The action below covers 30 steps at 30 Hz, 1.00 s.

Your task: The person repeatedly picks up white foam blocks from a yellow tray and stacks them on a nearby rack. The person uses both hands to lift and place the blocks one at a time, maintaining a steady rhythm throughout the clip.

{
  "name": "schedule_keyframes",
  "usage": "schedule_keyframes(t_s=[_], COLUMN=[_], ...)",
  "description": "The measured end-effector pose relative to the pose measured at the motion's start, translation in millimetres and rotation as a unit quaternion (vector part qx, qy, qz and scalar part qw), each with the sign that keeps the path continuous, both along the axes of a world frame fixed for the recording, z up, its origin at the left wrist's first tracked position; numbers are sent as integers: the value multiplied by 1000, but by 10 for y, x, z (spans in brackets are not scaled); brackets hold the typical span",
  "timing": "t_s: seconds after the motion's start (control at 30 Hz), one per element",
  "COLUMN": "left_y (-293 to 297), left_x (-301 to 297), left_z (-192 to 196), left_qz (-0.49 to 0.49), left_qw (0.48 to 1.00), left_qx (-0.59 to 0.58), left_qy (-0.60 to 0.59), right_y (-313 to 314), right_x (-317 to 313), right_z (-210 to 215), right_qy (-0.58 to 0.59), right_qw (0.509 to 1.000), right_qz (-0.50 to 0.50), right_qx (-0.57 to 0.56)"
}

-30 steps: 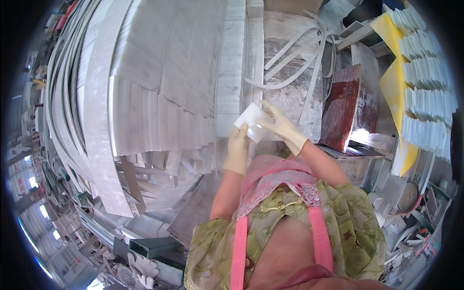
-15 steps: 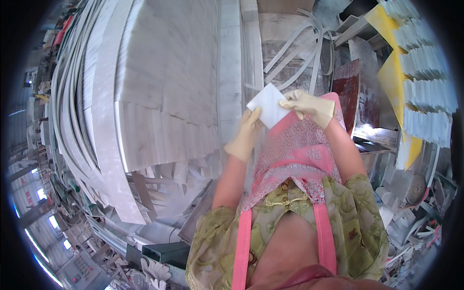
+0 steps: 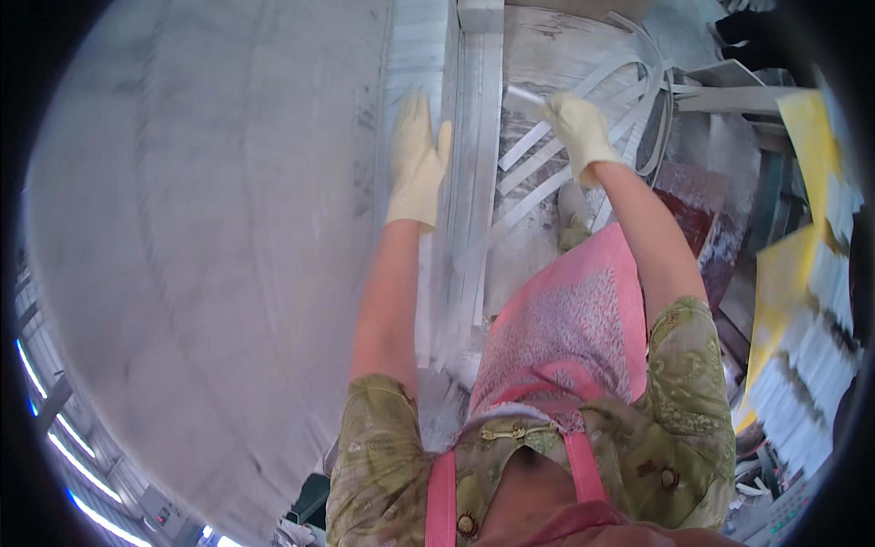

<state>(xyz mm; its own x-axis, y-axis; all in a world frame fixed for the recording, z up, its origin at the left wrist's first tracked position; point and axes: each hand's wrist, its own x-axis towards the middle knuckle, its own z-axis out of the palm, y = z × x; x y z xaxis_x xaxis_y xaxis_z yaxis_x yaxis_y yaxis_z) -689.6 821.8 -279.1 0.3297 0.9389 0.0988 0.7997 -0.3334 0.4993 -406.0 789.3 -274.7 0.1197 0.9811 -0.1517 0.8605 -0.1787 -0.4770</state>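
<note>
Beside a grey stone stack [image 3: 219, 228] at far left, extends the left hand [image 3: 416, 164] open over a pale ledge [image 3: 415, 41], with contact unclear; farther right, pinches 1 white tile [image 3: 524, 98], jutting left from the closed right hand [image 3: 577, 135], above pale strips [image 3: 530, 169].

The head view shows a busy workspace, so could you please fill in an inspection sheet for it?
Surface: long pale stone ledge beside a large grey-veined stone stack.
Job's things: thin white tile, blurred.
Clutter: pale strips, some curved, right of the ledge.
Hands: left hand gloved, open over the ledge, contact unclear; right hand gloved, gripping the tile's edge.
Cables: nothing seen.
Surroundings: yellow panels and stacked pale tiles at far right.
</note>
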Motion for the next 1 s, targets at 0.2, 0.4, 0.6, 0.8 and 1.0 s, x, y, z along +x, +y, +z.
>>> schedule_keyframes(t_s=[0.2,0.4,0.6,0.8,1.0], left_y=[495,462,464,450,480], left_x=[189,182,211,193,179], left_z=[-442,-270,-244,-260,-221], left_qz=[-42,-38,-36,-39,-45], left_qw=[997,993,991,990,989], left_qx=[22,-59,-78,-82,-103], left_qy=[52,94,102,106,94], right_y=[1724,2342,2459,2525,2522], right_x=[210,105,196,242,307], right_z=[-1000,-1462,-1532,-1598,-1621], right_qy=[-80,-117,-125,-118,-142], right_qw=[992,981,985,968,968], right_qz=[68,103,108,166,166], right_qx=[70,115,43,147,125])
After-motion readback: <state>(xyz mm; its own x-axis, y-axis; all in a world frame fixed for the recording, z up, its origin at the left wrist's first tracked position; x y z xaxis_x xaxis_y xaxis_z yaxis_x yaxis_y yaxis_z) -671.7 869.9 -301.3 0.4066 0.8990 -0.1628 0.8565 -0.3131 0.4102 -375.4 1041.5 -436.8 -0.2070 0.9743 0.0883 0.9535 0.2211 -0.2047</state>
